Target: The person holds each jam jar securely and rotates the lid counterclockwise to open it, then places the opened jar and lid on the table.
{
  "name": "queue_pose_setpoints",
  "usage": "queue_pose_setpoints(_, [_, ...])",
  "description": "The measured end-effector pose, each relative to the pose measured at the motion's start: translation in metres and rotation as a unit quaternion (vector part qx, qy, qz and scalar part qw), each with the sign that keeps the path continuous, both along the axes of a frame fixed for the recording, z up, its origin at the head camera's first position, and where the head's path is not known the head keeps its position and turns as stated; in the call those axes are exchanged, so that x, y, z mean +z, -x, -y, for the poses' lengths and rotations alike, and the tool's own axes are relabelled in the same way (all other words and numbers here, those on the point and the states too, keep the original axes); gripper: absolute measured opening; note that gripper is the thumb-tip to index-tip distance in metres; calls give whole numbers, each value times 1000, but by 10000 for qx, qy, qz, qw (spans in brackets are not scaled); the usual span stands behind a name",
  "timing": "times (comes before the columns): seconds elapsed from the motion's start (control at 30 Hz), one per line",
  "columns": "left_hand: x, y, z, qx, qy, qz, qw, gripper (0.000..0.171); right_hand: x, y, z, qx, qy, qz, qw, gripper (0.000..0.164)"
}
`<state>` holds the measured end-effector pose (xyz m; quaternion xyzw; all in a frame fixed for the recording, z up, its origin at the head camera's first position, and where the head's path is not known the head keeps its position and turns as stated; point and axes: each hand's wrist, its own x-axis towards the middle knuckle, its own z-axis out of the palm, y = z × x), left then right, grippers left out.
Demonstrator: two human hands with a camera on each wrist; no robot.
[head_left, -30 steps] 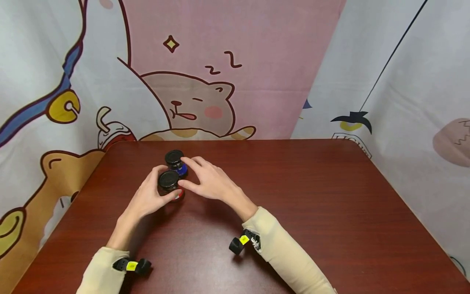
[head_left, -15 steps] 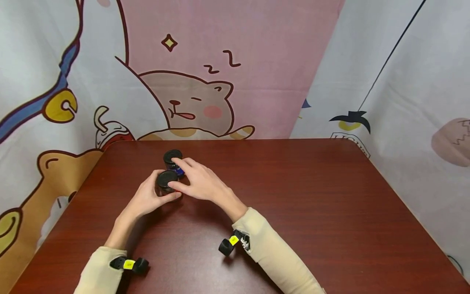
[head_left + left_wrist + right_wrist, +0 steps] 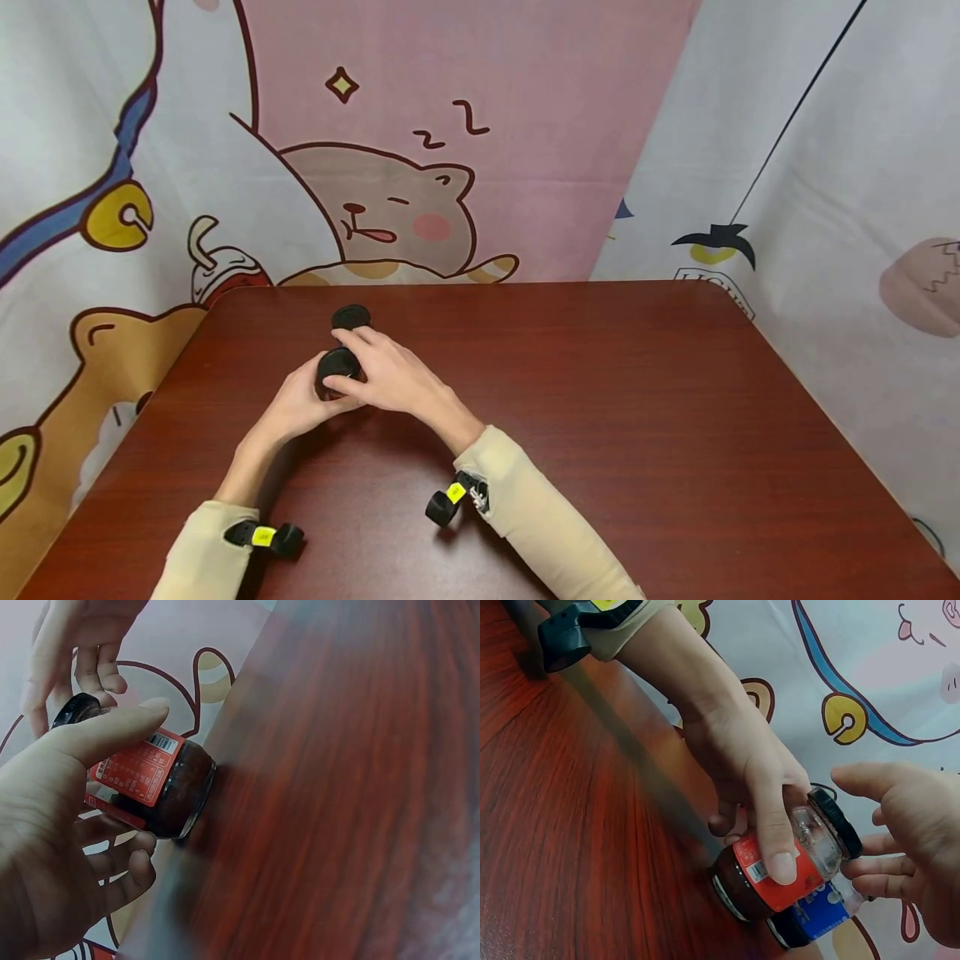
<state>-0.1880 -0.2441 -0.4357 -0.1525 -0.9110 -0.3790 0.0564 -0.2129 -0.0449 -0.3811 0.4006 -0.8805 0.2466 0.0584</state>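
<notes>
a printed cloth [image 3: 555,125] hangs behind the reddish-brown worktop [image 3: 600,400]. the left hand [image 3: 297,407] grasps, and the right hand [image 3: 397,375], loose and released, flanks a red-labelled jar [image 3: 135,776] standing toward the worktop's far left. just behind is a blue-labelled jar [image 3: 819,915]. smallest, a black lid [image 3: 337,363] tops the first jar; whether the right fingers touch it, i cannot tell.

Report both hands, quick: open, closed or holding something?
Left hand: holding the red-labelled jar.
Right hand: open, thumb and fingers around that jar's black lid; contact cannot be told.
</notes>
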Motion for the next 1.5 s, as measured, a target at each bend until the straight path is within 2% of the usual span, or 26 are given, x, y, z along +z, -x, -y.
queue_pose_setpoints(0.3, [-5,3,3,-45,-36,197,9998,58,-5,0,8,-239,-209,-26,9995,69])
queue_pose_setpoints(0.47, [-6,3,5,55,-104,441,9990,62,-9,1,12,-467,-249,63,9986,66])
queue_pose_setpoints(0.6, [-6,3,5,103,-191,549,9983,64,-12,1,15,-639,-240,124,9976,70])
queue_pose_setpoints(0.8, [-6,3,5,50,-242,581,9980,65,-15,3,17,-841,-319,-80,9959,68])
queue_pose_setpoints(1.0, [-6,3,6,91,-357,704,9968,61,-16,4,19,-915,-216,-230,9953,59])
queue_pose_setpoints(1.3, [-3,3,2,63,-423,672,9968,60,-18,4,15,-936,41,-353,9950,54])
queue_pose_setpoints(1.5, [0,2,0,85,-719,872,9936,61,-11,2,11,-870,256,-506,9946,49])
